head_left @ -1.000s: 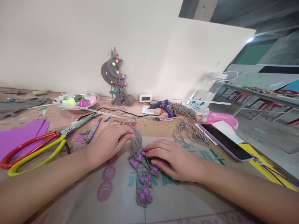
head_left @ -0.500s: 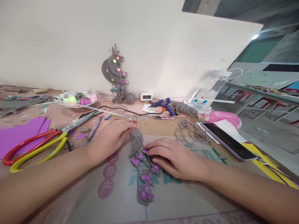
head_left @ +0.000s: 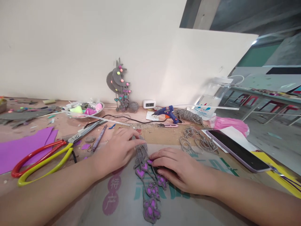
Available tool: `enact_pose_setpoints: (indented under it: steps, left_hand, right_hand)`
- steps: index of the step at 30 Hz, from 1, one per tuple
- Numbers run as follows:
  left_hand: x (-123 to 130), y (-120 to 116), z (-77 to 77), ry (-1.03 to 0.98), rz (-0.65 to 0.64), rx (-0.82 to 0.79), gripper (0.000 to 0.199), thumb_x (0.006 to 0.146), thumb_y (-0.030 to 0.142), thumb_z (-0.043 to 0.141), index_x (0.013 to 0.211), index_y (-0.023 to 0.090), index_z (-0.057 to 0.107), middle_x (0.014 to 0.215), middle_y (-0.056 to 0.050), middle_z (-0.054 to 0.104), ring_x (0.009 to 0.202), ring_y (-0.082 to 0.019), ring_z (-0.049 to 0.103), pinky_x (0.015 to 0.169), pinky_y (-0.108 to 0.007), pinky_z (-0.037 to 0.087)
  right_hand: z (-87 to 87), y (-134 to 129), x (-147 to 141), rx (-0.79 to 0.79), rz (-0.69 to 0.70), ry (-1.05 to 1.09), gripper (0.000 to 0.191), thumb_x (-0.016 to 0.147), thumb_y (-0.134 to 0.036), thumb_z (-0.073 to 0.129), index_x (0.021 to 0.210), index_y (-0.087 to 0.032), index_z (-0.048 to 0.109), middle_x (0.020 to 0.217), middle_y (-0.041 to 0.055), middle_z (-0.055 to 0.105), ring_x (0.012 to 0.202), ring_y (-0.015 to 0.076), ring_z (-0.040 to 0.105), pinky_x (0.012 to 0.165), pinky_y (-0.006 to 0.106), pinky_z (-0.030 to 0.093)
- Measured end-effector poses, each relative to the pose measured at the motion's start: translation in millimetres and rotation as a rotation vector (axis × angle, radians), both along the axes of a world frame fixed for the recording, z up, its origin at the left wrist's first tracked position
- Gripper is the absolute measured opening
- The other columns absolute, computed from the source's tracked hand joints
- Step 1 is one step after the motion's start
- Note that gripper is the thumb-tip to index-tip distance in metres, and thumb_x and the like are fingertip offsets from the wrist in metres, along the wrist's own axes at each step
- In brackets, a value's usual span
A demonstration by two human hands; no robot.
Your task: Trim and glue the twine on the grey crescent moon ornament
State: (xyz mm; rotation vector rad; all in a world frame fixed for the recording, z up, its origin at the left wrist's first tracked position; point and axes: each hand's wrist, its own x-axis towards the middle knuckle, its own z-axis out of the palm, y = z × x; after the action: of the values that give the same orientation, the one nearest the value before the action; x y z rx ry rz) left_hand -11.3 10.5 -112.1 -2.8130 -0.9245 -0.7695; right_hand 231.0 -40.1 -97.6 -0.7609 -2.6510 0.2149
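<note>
A grey yarn-wrapped ornament lies on the plastic-covered work surface, its strands of purple hearts and paw-shaped pieces trailing toward me. My left hand pinches its curved top end between thumb and fingers. On the right side, my right hand is curled with its fingertips on a purple heart of the nearest strand; its thumb sits by a purple paw piece. Two more paw pieces lie lower down, untouched. Part of the ornament's top is hidden under my left fingers.
Red-and-yellow-handled scissors, a pen and purple foam sheets lie left. Behind are a blue glue gun, a small clock and a finished moon ornament. Loose grey yarn and a phone lie right.
The whole view has shifted, so everything sits slightly lower and further right. My left thumb and fingers have shifted over the ornament's top end; my right hand stays by the same strand.
</note>
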Motion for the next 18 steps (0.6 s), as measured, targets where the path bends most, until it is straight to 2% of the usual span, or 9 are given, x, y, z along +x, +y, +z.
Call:
enact_pose_setpoints:
  steps: [4, 8, 12, 15, 18]
  left_hand:
    - [2.3, -3.7, 2.3, 0.072, 0.018, 0.022, 0.040, 0.084, 0.012, 0.044, 0.116, 0.031, 0.059, 0.116, -0.005, 0.055, 0.109, -0.025, 0.047, 0.096, -0.048, 0.032]
    - [3.0, -4.0, 4.9, 0.082, 0.010, -0.024, 0.038, 0.083, 0.013, 0.046, 0.111, 0.032, 0.063, 0.116, -0.004, 0.055, 0.110, -0.025, 0.045, 0.095, -0.047, 0.032]
    - [2.6, -5.2, 7.5, 0.051, 0.014, -0.037, 0.044, 0.083, 0.012, 0.045, 0.121, 0.029, 0.056, 0.117, -0.005, 0.055, 0.109, -0.025, 0.046, 0.095, -0.045, 0.034]
    - [3.0, -5.4, 6.8, 0.049, 0.002, -0.055, 0.040, 0.083, 0.013, 0.046, 0.119, 0.027, 0.057, 0.114, -0.006, 0.057, 0.108, -0.024, 0.047, 0.095, -0.043, 0.036]
    - [3.7, -2.8, 3.8, -0.057, 0.051, -0.086, 0.039, 0.084, 0.013, 0.046, 0.121, 0.021, 0.053, 0.117, -0.007, 0.056, 0.111, -0.023, 0.047, 0.097, -0.041, 0.035]
  right_hand:
    - [1.2, -0.4, -0.4, 0.003, 0.003, -0.010, 0.022, 0.089, -0.017, 0.047, 0.109, -0.019, 0.056, 0.110, 0.0084, 0.062, 0.104, 0.0151, 0.055, 0.092, 0.031, 0.045]
    - [1.1, 0.0, -0.1, -0.005, -0.007, -0.017, 0.023, 0.089, -0.017, 0.047, 0.109, -0.020, 0.056, 0.112, 0.0069, 0.061, 0.105, 0.0146, 0.055, 0.093, 0.030, 0.045]
    - [0.9, 0.8, -0.1, 0.002, -0.022, -0.025, 0.022, 0.088, -0.016, 0.048, 0.108, -0.022, 0.058, 0.113, 0.0057, 0.061, 0.106, 0.0154, 0.055, 0.092, 0.030, 0.046]
    - [0.4, 1.1, -0.1, 0.022, -0.020, -0.021, 0.023, 0.087, -0.015, 0.048, 0.108, -0.023, 0.058, 0.113, 0.0049, 0.061, 0.106, 0.0153, 0.055, 0.091, 0.029, 0.047]
    - [0.4, 0.5, 0.2, 0.032, -0.023, -0.021, 0.024, 0.087, -0.015, 0.049, 0.108, -0.023, 0.058, 0.113, 0.0044, 0.061, 0.105, 0.0150, 0.056, 0.091, 0.028, 0.047]
